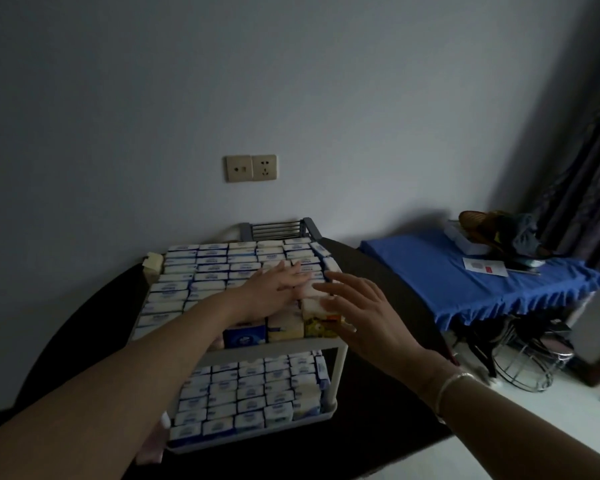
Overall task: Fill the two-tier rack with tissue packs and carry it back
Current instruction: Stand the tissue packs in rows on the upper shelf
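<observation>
A white two-tier rack stands on a dark table in front of me. Both tiers are packed with white-and-blue tissue packs, upper tier and lower tier. A blue pack and yellow packs stand at the upper tier's front edge. My left hand lies flat on the upper packs with straight fingers. My right hand hovers by the rack's front right corner, fingers spread, its fingertips at a white pack.
The dark table carries the rack against a grey wall with two sockets. To the right stands a blue-covered table with clutter and papers. A wire basket sits on the floor beneath it. A curtain hangs at the far right.
</observation>
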